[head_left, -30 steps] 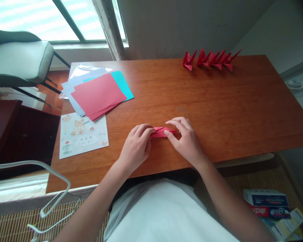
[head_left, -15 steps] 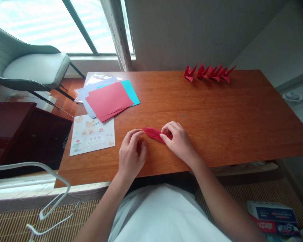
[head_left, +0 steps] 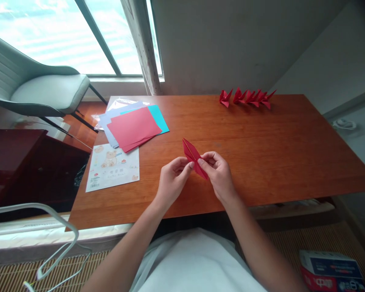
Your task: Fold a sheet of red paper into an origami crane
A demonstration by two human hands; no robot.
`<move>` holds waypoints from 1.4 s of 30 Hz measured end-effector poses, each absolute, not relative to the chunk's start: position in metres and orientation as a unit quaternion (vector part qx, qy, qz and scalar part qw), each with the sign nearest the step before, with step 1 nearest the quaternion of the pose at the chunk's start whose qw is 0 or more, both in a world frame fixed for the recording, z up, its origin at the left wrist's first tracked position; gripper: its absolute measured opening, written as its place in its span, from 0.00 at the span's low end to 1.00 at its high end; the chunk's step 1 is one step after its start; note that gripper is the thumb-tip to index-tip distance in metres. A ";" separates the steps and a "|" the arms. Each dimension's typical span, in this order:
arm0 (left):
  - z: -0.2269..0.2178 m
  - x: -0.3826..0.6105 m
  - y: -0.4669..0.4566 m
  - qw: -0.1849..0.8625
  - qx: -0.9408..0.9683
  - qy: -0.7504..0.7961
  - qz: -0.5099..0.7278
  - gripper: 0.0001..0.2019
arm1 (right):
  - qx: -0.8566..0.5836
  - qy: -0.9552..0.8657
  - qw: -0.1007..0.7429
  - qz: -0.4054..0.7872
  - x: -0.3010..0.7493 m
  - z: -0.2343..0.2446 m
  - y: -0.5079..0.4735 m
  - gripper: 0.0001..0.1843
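Note:
A folded piece of red origami paper (head_left: 191,151), long and diamond-shaped with a slit down its middle, is held over the front half of the table. My left hand (head_left: 174,178) pinches its left edge between thumb and fingers. On the opposite edge, my right hand (head_left: 217,174) grips it the same way, thumb on top. Both thumbs sit close together near the paper's middle. Several finished red paper cranes (head_left: 252,98) stand in a row along the table's back edge.
Left on the wooden table (head_left: 276,154) lie red paper sheets (head_left: 135,126), a turquoise sheet (head_left: 159,118), lavender sheets (head_left: 105,121) and a bear-printed sheet (head_left: 112,168). A grey chair (head_left: 51,91) stands beyond the left end. White hangers (head_left: 56,217) are at the lower left.
My left hand has moved right and taken hold of the red paper. The paper has been lifted and turned, its far tip now pointing away from me. The camera view has tilted slightly.

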State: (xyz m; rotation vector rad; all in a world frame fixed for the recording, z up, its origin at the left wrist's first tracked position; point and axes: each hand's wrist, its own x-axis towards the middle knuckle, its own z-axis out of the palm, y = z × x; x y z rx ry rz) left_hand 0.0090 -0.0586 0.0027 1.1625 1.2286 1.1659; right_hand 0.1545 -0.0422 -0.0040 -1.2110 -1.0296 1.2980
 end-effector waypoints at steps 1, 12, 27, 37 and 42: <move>0.004 0.009 -0.055 0.511 0.486 0.514 0.487 0.10 | -0.500 -0.440 0.517 0.537 0.155 -0.003 -0.041 0.12; -0.001 0.002 -0.019 0.440 0.584 0.510 0.452 0.06 | -0.529 -0.658 0.459 0.275 0.156 -0.004 -0.015 0.04; 0.003 0.003 -0.025 0.506 0.487 0.490 0.516 0.07 | -0.493 -0.778 0.388 0.035 0.148 -0.009 -0.028 0.14; 0.002 0.002 -0.026 0.508 0.494 0.483 0.515 0.08 | -0.476 -0.750 0.451 0.085 0.146 -0.009 -0.023 0.11; 0.000 0.001 -0.027 0.439 0.553 0.503 0.498 0.06 | -0.462 -0.708 0.488 0.218 0.151 -0.010 -0.020 0.08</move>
